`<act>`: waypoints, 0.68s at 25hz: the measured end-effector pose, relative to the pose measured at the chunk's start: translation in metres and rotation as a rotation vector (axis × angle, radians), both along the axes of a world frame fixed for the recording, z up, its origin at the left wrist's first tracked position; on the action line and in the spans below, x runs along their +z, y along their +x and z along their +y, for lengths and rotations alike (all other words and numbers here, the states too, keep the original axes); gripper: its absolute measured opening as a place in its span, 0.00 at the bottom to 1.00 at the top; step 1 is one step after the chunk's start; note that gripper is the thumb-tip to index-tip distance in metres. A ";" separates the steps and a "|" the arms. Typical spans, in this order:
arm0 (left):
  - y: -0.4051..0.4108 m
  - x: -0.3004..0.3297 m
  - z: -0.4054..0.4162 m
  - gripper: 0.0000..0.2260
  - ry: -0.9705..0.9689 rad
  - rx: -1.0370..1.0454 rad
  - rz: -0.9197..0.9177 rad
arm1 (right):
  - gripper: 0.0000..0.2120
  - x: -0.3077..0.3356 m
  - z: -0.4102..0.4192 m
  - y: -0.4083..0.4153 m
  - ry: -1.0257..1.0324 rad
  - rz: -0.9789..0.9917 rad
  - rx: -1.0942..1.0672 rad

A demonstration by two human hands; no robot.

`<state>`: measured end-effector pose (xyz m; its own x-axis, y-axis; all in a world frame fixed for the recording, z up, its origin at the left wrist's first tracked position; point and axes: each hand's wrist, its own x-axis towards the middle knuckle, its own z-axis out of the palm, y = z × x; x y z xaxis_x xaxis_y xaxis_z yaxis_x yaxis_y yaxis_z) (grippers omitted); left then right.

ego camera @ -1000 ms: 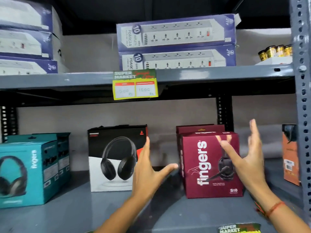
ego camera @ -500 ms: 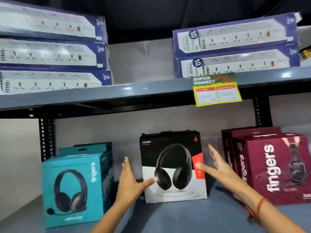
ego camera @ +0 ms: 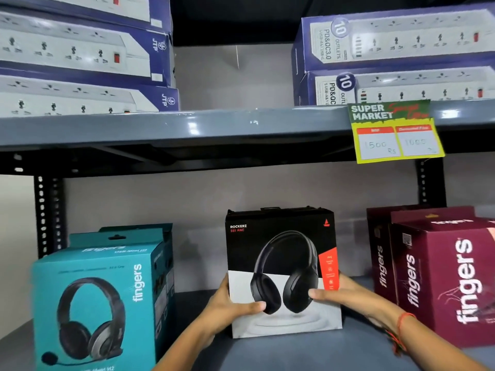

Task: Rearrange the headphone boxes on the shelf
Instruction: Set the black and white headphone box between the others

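i had both hands clamped on the black-and-white rockerz headphone box (ego camera: 281,266), which stood upright in the middle of the lower grey shelf (ego camera: 281,352). my left hand (ego camera: 230,306) gripped its lower left edge, thumb laid across the white front and the other fingers hidden behind the side. my right hand (ego camera: 345,293) held the lower right edge the same way, thumb pressed on the front just under the red strip, and a red thread bracelet (ego camera: 401,325) sat on that wrist. i could not tell whether the box's base was touching the shelf or lifted just clear of it. to the left, apart from it, stood a teal fingers headset box (ego camera: 99,298) with a second teal box (ego camera: 160,236) close behind it. to the right stood a maroon fingers box (ego camera: 450,279), with another maroon box (ego camera: 380,250) behind and slightly left of it. on the upper shelf (ego camera: 187,127) lay stacks of blue power strip boxes, one stack at left (ego camera: 80,57) and one at right (ego camera: 396,54). a yellow and green supermarket price tag (ego camera: 396,132) hung from that shelf's front edge, with 1500 rs handwritten on it.
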<state>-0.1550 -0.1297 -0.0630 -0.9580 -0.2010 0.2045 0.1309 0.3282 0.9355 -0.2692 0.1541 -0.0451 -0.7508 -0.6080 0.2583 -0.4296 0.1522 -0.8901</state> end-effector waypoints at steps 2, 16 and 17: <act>-0.001 -0.001 -0.001 0.38 -0.019 0.021 0.007 | 0.45 -0.001 -0.002 0.001 -0.032 0.003 -0.013; 0.031 -0.003 0.020 0.42 -0.028 -0.015 -0.008 | 0.35 -0.003 0.025 0.033 -0.005 0.010 -0.003; 0.035 -0.002 0.024 0.43 -0.017 -0.020 -0.010 | 0.39 -0.003 0.026 0.034 0.004 0.011 0.000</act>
